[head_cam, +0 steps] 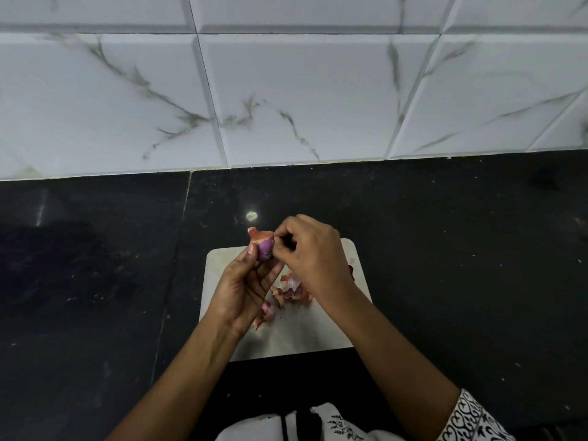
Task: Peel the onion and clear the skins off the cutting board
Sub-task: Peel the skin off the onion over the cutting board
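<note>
My left hand (241, 288) holds a small purple onion (265, 249) in its fingertips above the far edge of a pale cutting board (302, 332). A reddish flap of skin (258, 234) sticks up from the onion's top. My right hand (313, 253) pinches that skin at the onion's right side, fingers curled. A heap of peeled skins (291, 289) lies on the board under my right wrist. Another pinkish skin piece (266, 311) lies beside my left palm.
The board sits on a black stone counter (461, 265) that runs to both sides. A white marble-patterned tile wall (286, 90) rises behind the counter. My patterned white clothing (318, 424) shows at the bottom edge.
</note>
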{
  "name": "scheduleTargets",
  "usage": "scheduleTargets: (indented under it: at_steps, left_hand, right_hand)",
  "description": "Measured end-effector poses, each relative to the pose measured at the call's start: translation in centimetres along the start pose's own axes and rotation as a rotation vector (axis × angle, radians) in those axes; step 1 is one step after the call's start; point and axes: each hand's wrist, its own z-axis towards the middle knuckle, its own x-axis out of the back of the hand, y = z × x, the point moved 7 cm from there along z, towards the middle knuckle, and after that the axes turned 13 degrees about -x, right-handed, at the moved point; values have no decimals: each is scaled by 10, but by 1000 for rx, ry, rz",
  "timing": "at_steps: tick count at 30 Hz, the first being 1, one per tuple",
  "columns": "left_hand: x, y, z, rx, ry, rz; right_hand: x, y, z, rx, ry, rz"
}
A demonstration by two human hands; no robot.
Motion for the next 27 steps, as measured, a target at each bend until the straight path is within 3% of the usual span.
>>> scheduleTargets:
  at_steps: [4, 9, 11, 18, 27]
  left_hand:
    - [-3, -2, -2, 1, -3, -32]
    - [-11, -2, -4, 38, -37, -108]
    - [-15, -1, -6, 41, -11, -125]
    - [-5, -6, -4, 17, 65, -78]
    - [-5, 3, -2, -79, -35, 0]
  right_hand:
    - [-2, 6, 3, -27, -8, 79]
    - [-1, 42, 8, -371, -85, 385]
    - [-1, 45, 7, -412, -140, 435]
    - [5, 12, 2, -191, -138, 204]
    - [5, 2, 7, -118, -128, 68]
